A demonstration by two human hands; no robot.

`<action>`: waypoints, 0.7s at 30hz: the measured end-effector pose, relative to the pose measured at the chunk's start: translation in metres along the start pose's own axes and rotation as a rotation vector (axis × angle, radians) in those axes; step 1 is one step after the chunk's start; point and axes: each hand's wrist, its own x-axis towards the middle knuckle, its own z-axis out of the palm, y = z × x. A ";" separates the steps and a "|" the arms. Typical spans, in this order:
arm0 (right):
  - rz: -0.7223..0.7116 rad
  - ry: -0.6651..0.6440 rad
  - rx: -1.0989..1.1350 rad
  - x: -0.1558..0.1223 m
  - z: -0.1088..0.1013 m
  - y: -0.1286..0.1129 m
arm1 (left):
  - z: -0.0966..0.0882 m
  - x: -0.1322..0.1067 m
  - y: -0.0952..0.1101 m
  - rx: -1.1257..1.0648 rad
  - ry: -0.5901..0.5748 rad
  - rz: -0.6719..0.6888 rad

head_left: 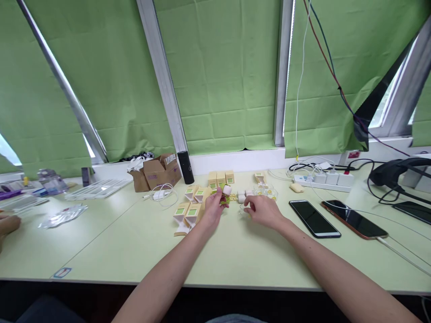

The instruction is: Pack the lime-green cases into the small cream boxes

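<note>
Forearms come in from the bottom edge, both stretched over the pale green table [235,255]. Left hand [213,210]: fingers closed, pinching a small white rounded piece [226,190] at the fingertips, just above the table. Green and pink bits under it are too small to identify. Right hand [264,211]: palm down, fingers curled onto a small clear plastic piece [243,211] at its fingertips; can't tell if it actually grips. Hands are near each other, not touching.

Just left of the left hand: cluster of cream cardboard boxes with green labels [187,211], some tipped. Beyond the left hand: upright row of three matching boxes [221,178]. Beyond the gap between the hands: small white cubes [241,196]. Beyond the right hand: clear packet with yellow print [267,193]. Right of the right hand: two black-screen smartphones [314,218], flat, side by side. Far left of the left hand: another person's hand [7,223] on the table.
</note>
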 end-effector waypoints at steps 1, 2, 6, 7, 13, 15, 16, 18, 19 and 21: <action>0.013 0.030 0.042 0.002 -0.001 0.004 | 0.000 0.000 0.000 0.000 -0.001 0.001; 0.027 0.048 0.085 0.004 -0.001 0.010 | 0.000 0.000 0.000 0.000 -0.002 0.002; 0.046 0.017 0.263 0.012 0.009 0.031 | 0.000 0.000 -0.001 -0.002 0.009 -0.003; 0.040 -0.017 0.318 0.013 0.014 0.034 | 0.000 0.000 -0.002 -0.002 0.009 -0.004; 0.018 -0.129 0.559 0.018 0.037 0.041 | -0.001 0.001 -0.002 0.002 0.004 -0.002; 0.016 -0.122 0.571 0.019 0.040 0.041 | 0.000 0.000 -0.002 0.005 0.003 -0.003; 0.022 -0.122 0.566 0.019 0.040 0.041 | 0.000 0.000 -0.002 0.006 0.004 -0.002; 0.040 -0.129 0.552 0.019 0.040 0.041 | 0.000 0.000 -0.001 0.009 0.004 0.002; 0.045 -0.132 0.550 0.019 0.039 0.041 | 0.000 -0.001 -0.001 0.010 0.004 0.004; 0.047 -0.131 0.563 0.019 0.038 0.040 | 0.000 -0.001 -0.001 0.013 0.006 0.004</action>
